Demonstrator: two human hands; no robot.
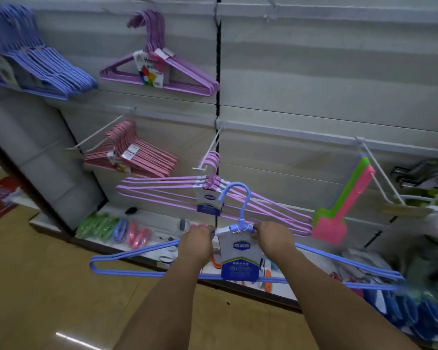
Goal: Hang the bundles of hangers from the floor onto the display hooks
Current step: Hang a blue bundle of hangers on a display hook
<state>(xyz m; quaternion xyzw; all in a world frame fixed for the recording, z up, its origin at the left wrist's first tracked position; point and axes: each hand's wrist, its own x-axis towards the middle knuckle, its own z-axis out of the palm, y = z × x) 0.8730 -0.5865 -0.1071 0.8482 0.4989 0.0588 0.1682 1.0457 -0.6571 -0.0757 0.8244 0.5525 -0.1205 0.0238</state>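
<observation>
I hold a bundle of blue hangers with a blue-and-white label in front of the display wall. My left hand grips its left shoulder close to the neck. My right hand grips the right shoulder beside the neck. The bundle's blue hook points up, just below and in front of the white display hook. A bundle of lilac hangers hangs on that hook.
Blue hangers, purple hangers and pink hangers hang on hooks at the left. Pink and green flat items hang at the right. The low bottom shelf holds small goods. More blue hangers lie at lower right.
</observation>
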